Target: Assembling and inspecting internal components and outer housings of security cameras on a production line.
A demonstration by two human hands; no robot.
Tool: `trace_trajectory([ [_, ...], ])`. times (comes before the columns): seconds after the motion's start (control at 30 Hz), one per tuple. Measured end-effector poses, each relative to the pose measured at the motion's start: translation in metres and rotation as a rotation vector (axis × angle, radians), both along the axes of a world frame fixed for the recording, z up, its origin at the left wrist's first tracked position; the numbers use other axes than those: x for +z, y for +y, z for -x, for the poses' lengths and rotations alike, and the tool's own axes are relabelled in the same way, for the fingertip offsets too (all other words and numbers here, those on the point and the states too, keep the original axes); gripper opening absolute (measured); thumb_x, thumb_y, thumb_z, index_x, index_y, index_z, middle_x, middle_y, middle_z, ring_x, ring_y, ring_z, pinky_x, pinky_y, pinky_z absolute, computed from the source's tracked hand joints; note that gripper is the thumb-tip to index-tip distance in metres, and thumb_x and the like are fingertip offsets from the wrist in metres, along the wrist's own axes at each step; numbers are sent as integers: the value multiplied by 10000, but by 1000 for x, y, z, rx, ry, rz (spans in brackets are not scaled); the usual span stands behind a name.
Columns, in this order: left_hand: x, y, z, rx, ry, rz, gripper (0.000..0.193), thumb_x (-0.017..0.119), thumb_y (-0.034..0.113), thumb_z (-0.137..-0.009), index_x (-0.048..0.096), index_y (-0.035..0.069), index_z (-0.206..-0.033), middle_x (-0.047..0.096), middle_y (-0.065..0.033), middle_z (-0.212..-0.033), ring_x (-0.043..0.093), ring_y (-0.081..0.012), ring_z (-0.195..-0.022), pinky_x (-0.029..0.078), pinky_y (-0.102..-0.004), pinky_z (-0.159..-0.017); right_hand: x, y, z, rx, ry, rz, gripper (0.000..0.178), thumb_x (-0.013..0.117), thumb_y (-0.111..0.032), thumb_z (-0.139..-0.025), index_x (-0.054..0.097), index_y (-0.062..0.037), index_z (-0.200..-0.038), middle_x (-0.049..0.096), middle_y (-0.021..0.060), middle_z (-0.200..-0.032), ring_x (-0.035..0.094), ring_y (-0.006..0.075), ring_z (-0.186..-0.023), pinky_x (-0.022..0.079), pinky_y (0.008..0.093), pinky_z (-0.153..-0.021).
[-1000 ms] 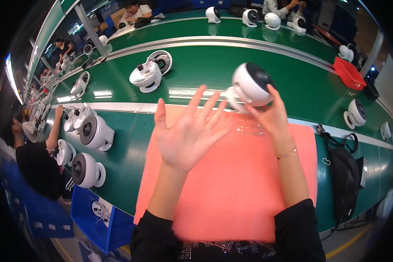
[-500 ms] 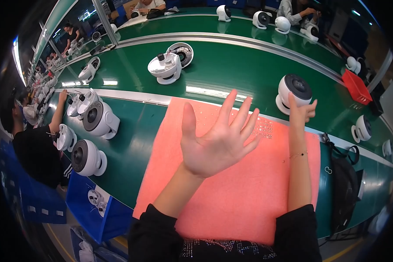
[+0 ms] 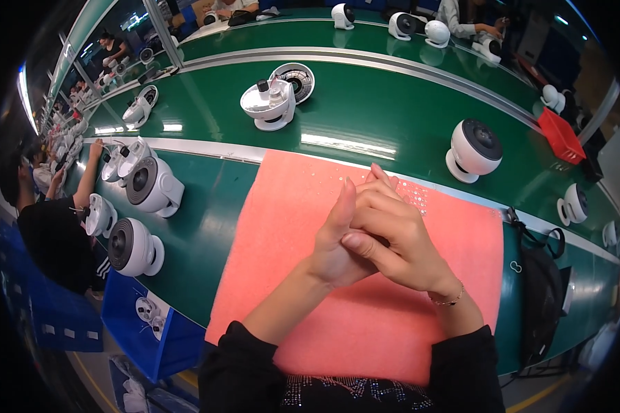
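Observation:
My two hands meet above a pink cloth mat (image 3: 255,275). My right hand (image 3: 399,237) is closed over the fingers of my left hand (image 3: 334,251), its thumb lying across the left palm. The left thumb points up, and a few left fingertips seem to stick out past the right knuckles; the rest of those fingers are hidden. No other item shows in either hand. Beyond them, on a green belt, stands a round white device with a dark ringed face (image 3: 477,148), like a small desk fan. An opened white housing (image 3: 269,103) with inner parts exposed is farther left on the belt.
Several white round units (image 3: 134,246) stand at the left of the bench. A blue bin (image 3: 127,330) holds white parts below them. A black bag (image 3: 544,296) lies at the right, a red tray (image 3: 561,134) beyond it. A co-worker's arm (image 3: 86,175) reaches in from the left.
My hands were apart, the left spread open and the right near the round white device; now they are joined over the mat. The units on the nearer belt have shifted slightly right.

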State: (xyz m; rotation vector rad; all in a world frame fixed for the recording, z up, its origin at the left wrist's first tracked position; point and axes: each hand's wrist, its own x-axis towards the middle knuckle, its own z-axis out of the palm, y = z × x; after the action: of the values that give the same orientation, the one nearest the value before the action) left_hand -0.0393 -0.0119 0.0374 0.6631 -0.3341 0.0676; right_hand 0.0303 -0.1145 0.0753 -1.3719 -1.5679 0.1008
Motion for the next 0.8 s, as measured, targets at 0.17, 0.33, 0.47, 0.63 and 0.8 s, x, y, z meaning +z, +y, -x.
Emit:
trace_trajectory([
  [0.17, -2, -15, 0, -131, -52, 139, 695, 243, 665, -886, 385, 93, -1254, 459, -27, -1140, 427, -151, -1122, 336, -337, -972, 7, 2, -4, 2, 556, 34, 229, 470, -133, -911, 599, 20, -799, 630, 93, -767, 603, 194, -743, 231, 483, -1085],
  [0.33, 1, -13, 0, -163, 53, 305, 660, 257, 649, -889, 474, 70, -1119, 496, -52, -1120, 431, -162, -1127, 343, -322, -966, 1, 2, 0, -39, 142, 36, 197, 450, -98, -901, 590, 22, -833, 627, 85, -796, 594, 208, -771, 244, 469, -1074],
  [0.47, -5, -8, -2, -135, 55, 418, 658, 314, 644, -880, 462, 52, -1125, 499, -70, -1110, 456, -159, -1096, 378, -310, -930, -5, 8, 1, -70, 27, 80, 135, 528, -126, -849, 577, -4, -818, 555, 92, -754, 543, 250, -759, 278, 477, -1020],
  [0.63, -12, -2, 0, -426, -102, 664, 692, 336, 666, -858, 433, 46, -1150, 470, -83, -1150, 470, -167, -1082, 382, -318, -930, 1, 6, -5, 29, -33, 172, 125, 556, -95, -776, 551, 1, -856, 528, 80, -810, 541, 234, -849, 201, 512, -1080],
  [0.8, -4, -7, 6, -132, 92, 303, 727, 357, 677, -826, 420, 46, -1181, 467, -96, -1138, 463, -227, -1097, 372, -361, -945, 10, 0, -7, 115, -54, 195, 291, 574, -109, -654, 550, -17, -930, 534, 78, -893, 529, 249, -916, 151, 525, -1097],
])
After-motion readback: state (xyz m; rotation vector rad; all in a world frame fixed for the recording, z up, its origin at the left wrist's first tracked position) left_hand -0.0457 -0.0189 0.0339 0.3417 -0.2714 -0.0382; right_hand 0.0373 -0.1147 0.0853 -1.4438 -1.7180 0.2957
